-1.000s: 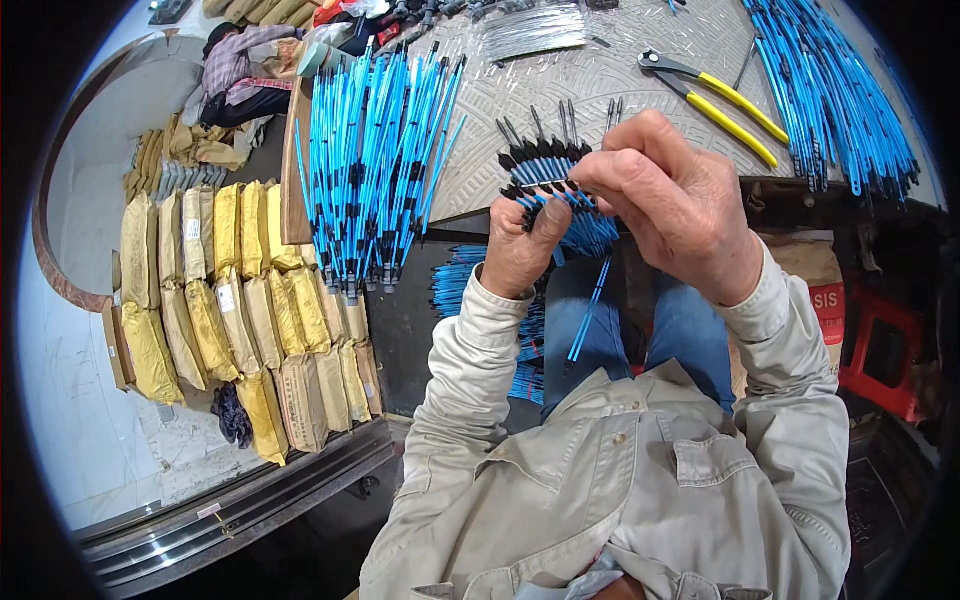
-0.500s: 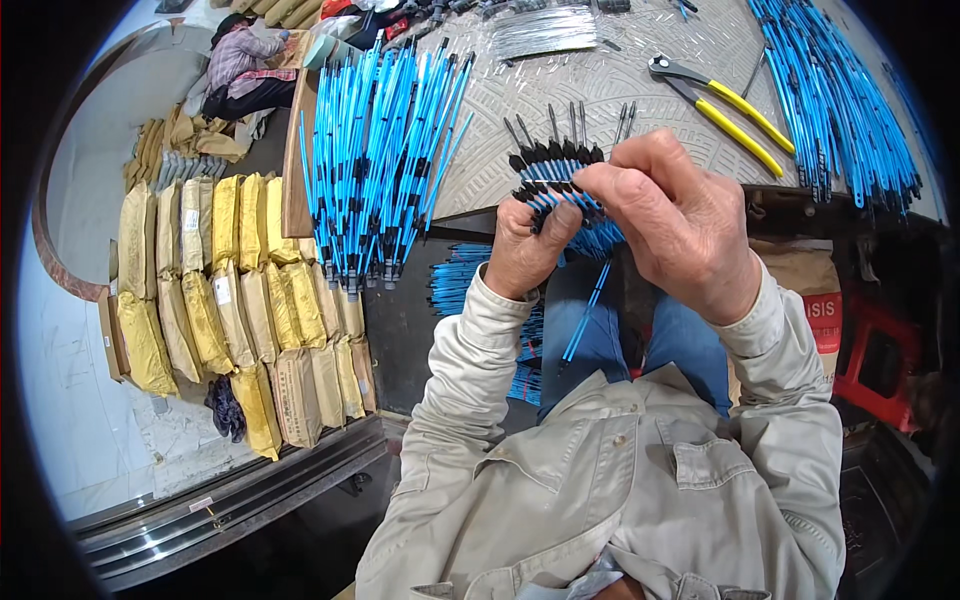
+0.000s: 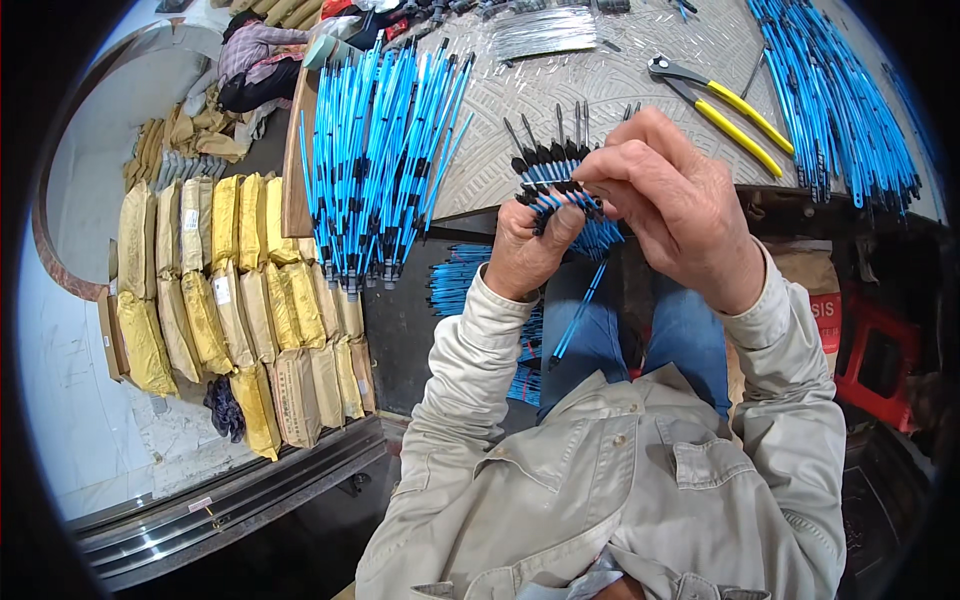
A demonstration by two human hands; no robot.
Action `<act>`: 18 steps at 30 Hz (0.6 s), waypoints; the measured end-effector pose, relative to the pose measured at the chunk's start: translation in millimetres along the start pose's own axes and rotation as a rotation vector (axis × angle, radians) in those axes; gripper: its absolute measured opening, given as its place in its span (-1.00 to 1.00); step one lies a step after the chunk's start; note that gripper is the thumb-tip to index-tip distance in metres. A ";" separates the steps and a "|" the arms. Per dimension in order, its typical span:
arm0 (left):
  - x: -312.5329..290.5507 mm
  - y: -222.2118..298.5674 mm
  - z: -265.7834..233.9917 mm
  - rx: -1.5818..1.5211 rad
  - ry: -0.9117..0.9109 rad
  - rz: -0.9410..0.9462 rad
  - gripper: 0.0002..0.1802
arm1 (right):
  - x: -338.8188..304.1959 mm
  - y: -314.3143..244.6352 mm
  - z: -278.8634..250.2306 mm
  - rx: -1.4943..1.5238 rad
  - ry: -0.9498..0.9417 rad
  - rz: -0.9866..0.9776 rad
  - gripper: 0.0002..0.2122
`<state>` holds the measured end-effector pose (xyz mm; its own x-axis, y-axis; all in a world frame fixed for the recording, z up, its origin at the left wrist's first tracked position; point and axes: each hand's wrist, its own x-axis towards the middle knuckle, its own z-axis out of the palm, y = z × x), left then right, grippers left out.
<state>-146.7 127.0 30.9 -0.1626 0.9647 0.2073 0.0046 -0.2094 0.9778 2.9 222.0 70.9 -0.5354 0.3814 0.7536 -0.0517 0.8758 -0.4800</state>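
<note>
My left hand point(image 3: 532, 250) is closed around a bundle of thin blue tubes point(image 3: 598, 238) with black fittings and thin dark tips pointing away from me. A thin pale tie point(image 3: 540, 186) runs across the bundle near the black fittings. My right hand point(image 3: 685, 205) is closed in a pinch at the bundle's right side, by the end of that tie; what lies between its fingertips is hidden. One blue tube point(image 3: 580, 315) hangs below the rest over my jeans.
Blue tubes point(image 3: 385, 150) are heaped at the table's left, and more point(image 3: 845, 110) lie at the right. Yellow-handled pliers point(image 3: 735, 110) and thin silvery wires point(image 3: 545, 32) lie on the patterned tabletop point(image 3: 480, 190). Packed bags point(image 3: 240, 300) stand at left; another person point(image 3: 258, 60) works beyond them.
My right hand has shifted slightly, its fingers turning beside the bundle. The hanging tube has swung a little left. The other person has leaned and reached forward.
</note>
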 end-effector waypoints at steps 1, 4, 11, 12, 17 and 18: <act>0.4 0.6 0.6 0.005 -0.003 0.007 -0.61 | -1.2 0.9 1.6 0.043 0.025 0.000 -0.80; 1.2 1.9 -1.9 0.047 -0.015 -0.001 -0.60 | -2.1 2.2 0.4 0.073 0.032 -0.002 -0.79; -0.9 -2.2 -6.7 0.105 -0.023 0.006 -0.60 | 2.8 -3.2 -5.8 -0.093 -0.068 -0.070 -0.78; -1.2 -1.9 -6.3 0.099 -0.021 0.008 -0.60 | 0.6 -3.4 -2.3 -0.049 -0.043 -0.029 -0.76; -2.3 -7.8 -21.7 0.142 -0.163 -0.093 -0.61 | -3.7 -5.4 12.3 0.048 -0.002 0.090 -0.66; -2.1 -8.3 -19.4 0.141 -0.163 -0.093 -0.61 | -3.8 -5.6 13.4 0.052 -0.007 0.110 -0.64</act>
<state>-165.6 123.6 21.8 -0.0077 0.9942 0.1071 0.1362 -0.1051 0.9851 -6.1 211.6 64.8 -0.5464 0.4720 0.6918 -0.0356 0.8122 -0.5823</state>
